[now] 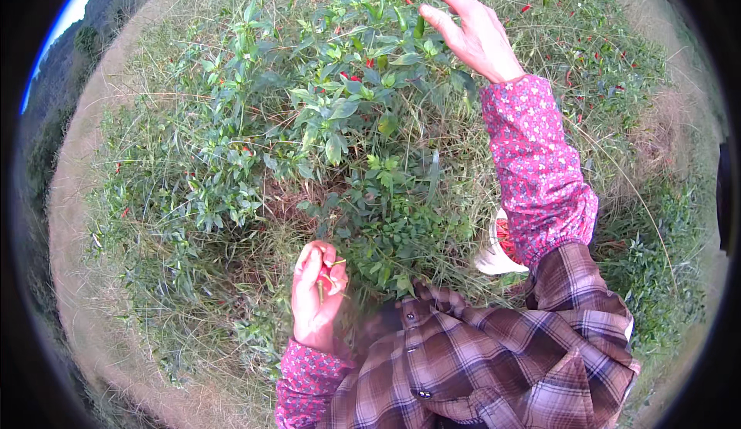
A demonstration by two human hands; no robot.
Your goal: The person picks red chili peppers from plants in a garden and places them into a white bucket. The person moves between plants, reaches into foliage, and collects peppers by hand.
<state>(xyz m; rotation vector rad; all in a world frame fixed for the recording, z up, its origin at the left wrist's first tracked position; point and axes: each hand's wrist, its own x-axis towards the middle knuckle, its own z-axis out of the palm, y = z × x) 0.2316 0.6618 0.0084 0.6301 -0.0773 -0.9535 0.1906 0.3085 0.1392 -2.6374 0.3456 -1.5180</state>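
Note:
My left hand, low in the view and left of the plaid shirt, is closed around several red chili peppers with green stems. Stretched out to the upper right, my right hand has its thumb and fingers apart beside green chili peppers on a leafy pepper plant; nothing shows between its fingertips. Several red peppers hang lower among that plant's leaves. Beside my right sleeve stands a white container with red chili peppers in it, partly hidden by the sleeve.
Dense pepper plants and tall grass surround me. More red peppers dot the plants at the upper right. Low leafy weeds grow just before my body, and a long dry grass stalk arches at the right. A wooded slope rises at the far left.

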